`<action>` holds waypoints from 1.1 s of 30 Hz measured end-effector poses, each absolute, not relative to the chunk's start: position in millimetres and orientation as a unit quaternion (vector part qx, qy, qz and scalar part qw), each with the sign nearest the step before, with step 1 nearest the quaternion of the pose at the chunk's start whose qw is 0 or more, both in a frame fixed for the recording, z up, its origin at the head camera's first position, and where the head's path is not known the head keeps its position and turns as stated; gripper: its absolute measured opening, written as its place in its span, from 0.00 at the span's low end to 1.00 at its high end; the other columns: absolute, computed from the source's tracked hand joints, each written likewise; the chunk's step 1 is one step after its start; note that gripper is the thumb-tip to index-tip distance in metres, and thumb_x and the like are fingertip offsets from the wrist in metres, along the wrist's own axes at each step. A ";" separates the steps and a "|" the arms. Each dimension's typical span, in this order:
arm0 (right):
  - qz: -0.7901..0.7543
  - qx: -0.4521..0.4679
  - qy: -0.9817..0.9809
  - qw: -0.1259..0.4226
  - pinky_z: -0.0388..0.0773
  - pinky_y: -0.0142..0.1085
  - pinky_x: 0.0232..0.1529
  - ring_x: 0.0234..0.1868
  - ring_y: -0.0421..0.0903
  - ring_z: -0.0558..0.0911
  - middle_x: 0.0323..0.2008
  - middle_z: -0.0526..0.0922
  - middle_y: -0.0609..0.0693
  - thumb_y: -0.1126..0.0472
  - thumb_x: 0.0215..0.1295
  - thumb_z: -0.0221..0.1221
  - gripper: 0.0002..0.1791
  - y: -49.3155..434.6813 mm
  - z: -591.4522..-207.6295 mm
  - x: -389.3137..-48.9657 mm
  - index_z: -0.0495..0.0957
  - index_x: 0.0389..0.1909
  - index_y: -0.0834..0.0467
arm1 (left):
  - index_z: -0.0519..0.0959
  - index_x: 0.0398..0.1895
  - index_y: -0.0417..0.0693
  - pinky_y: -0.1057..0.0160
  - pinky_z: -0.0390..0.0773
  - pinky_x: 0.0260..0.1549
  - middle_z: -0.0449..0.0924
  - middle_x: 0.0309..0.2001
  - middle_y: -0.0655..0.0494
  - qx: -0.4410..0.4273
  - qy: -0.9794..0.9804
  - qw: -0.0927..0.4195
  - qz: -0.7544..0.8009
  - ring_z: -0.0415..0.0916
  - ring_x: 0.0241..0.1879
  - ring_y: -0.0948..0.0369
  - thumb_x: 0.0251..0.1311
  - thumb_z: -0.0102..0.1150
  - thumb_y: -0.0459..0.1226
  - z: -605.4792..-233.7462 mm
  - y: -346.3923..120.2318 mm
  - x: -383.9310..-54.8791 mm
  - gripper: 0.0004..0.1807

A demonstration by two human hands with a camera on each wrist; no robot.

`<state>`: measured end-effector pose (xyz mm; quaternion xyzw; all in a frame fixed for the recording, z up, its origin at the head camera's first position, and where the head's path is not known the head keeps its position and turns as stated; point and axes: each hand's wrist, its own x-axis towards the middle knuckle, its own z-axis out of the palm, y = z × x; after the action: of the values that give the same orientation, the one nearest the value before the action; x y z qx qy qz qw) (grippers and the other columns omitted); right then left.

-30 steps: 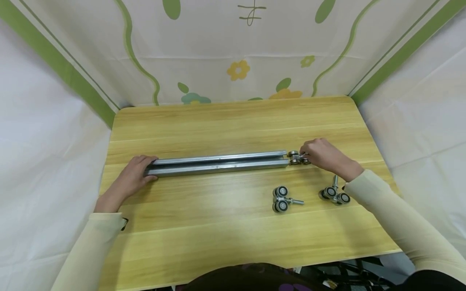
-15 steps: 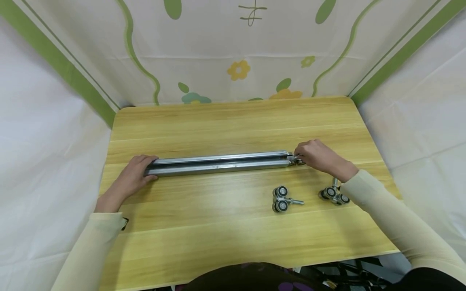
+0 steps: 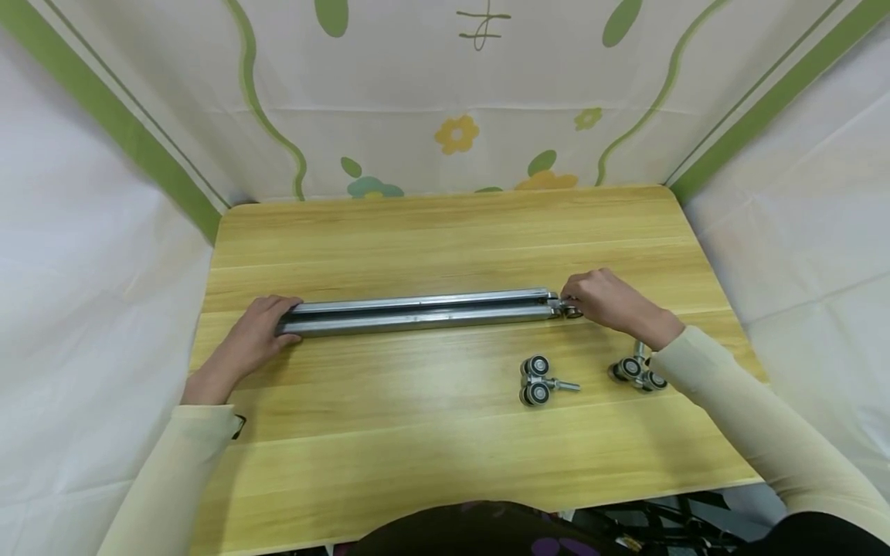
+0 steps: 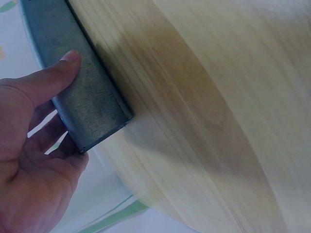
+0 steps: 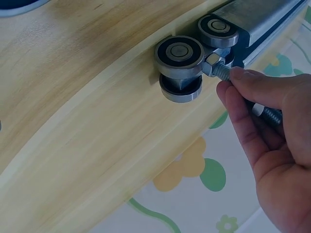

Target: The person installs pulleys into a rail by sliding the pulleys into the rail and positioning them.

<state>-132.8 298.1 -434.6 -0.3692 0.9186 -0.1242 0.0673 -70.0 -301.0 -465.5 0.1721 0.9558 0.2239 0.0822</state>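
Note:
A grey metal channel rail [image 3: 417, 313] lies across the table, its slot facing up. At its left end my left hand [image 3: 259, 332] grips it, thumb on the near side wall and fingers on the far side, as the left wrist view shows on the rail [image 4: 90, 92]. My right hand [image 3: 603, 300] pinches the threaded bolt of a roller trolley [image 5: 180, 53] between thumb and fingers. The trolley's front wheels [image 5: 217, 30] are at the rail's right end, overlapping its opening; the rear wheels are outside it.
A second roller trolley [image 3: 537, 382] lies on the wooden table [image 3: 389, 440] in front of the rail, bolt pointing right. Another trolley [image 3: 636, 372] is under my right forearm, partly covered by the sleeve. A printed white cloth [image 3: 417, 77] stands behind the table.
My right hand has moved left, bringing the trolley from just beyond the rail's right end up to its opening. Over the last half second hardly anything moved; the left hand stayed put.

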 end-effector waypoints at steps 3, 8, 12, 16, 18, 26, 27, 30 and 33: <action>-0.126 -0.371 0.918 0.064 0.90 0.42 0.36 0.35 0.52 0.90 0.38 0.91 0.59 0.79 0.59 0.70 0.09 298.3 -434.8 -132.7 0.90 0.39 0.66 | 0.72 0.68 0.30 0.30 0.70 0.64 0.77 0.60 0.27 0.173 0.956 0.081 0.223 0.69 0.63 0.31 0.60 0.74 0.28 -465.1 -301.0 -70.1 0.34; -0.131 -0.372 0.917 0.058 0.90 0.42 0.36 0.35 0.52 0.91 0.38 0.91 0.58 0.78 0.59 0.70 0.09 298.2 -436.6 -133.2 0.90 0.38 0.65 | 0.72 0.68 0.30 0.30 0.70 0.64 0.77 0.60 0.27 0.171 0.956 0.080 0.226 0.69 0.63 0.31 0.60 0.74 0.28 -465.1 -301.0 -69.3 0.34; -0.138 -0.371 0.916 0.058 0.90 0.42 0.37 0.36 0.51 0.91 0.38 0.91 0.58 0.77 0.59 0.71 0.09 296.1 -436.5 -133.1 0.90 0.39 0.65 | 0.72 0.68 0.30 0.30 0.70 0.64 0.77 0.60 0.27 0.170 0.956 0.079 0.226 0.69 0.63 0.30 0.60 0.75 0.28 -465.2 -301.4 -69.3 0.34; -0.144 -0.373 0.914 0.063 0.90 0.41 0.37 0.36 0.51 0.91 0.39 0.91 0.58 0.76 0.61 0.71 0.08 292.0 -436.1 -132.7 0.89 0.40 0.66 | 0.72 0.68 0.30 0.30 0.70 0.64 0.77 0.60 0.27 0.172 0.956 0.077 0.226 0.69 0.63 0.31 0.59 0.75 0.28 -465.1 -302.0 -69.7 0.34; -0.147 -0.373 0.914 0.066 0.90 0.41 0.37 0.37 0.51 0.91 0.39 0.91 0.58 0.76 0.60 0.71 0.08 290.3 -436.0 -132.6 0.89 0.41 0.66 | 0.72 0.68 0.30 0.30 0.70 0.63 0.77 0.60 0.27 0.173 0.956 0.076 0.226 0.69 0.63 0.31 0.59 0.75 0.28 -465.4 -301.9 -69.8 0.34; -0.148 -0.374 0.913 0.064 0.89 0.40 0.36 0.36 0.49 0.90 0.38 0.90 0.57 0.75 0.60 0.72 0.08 288.1 -434.0 -135.1 0.89 0.40 0.65 | 0.72 0.68 0.30 0.30 0.71 0.63 0.77 0.60 0.27 0.173 0.956 0.075 0.225 0.70 0.62 0.31 0.59 0.75 0.28 -466.4 -300.5 -69.9 0.34; -0.147 -0.375 0.913 0.063 0.89 0.40 0.36 0.36 0.49 0.90 0.38 0.90 0.57 0.75 0.60 0.72 0.08 287.7 -433.8 -135.3 0.89 0.40 0.65 | 0.72 0.68 0.30 0.30 0.71 0.63 0.77 0.60 0.27 0.173 0.956 0.075 0.225 0.70 0.62 0.31 0.59 0.75 0.28 -466.1 -300.5 -70.0 0.34; -0.147 -0.379 0.912 0.059 0.89 0.39 0.35 0.35 0.48 0.89 0.38 0.90 0.57 0.75 0.61 0.72 0.08 284.9 -433.6 -135.9 0.89 0.40 0.65 | 0.72 0.68 0.30 0.30 0.70 0.63 0.77 0.60 0.27 0.171 0.956 0.077 0.225 0.69 0.63 0.31 0.60 0.75 0.28 -465.5 -301.0 -70.7 0.34; -0.145 -0.383 0.910 0.059 0.89 0.39 0.35 0.35 0.48 0.89 0.38 0.90 0.57 0.75 0.62 0.71 0.07 280.8 -434.3 -136.9 0.89 0.40 0.65 | 0.72 0.69 0.30 0.30 0.70 0.63 0.76 0.60 0.27 0.170 0.956 0.080 0.225 0.69 0.63 0.31 0.60 0.75 0.28 -466.2 -302.3 -71.0 0.34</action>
<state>-136.9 280.8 -434.3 -0.3828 0.9105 -0.1451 0.0589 -71.0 -302.3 -466.2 0.1703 0.9560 0.2251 0.0797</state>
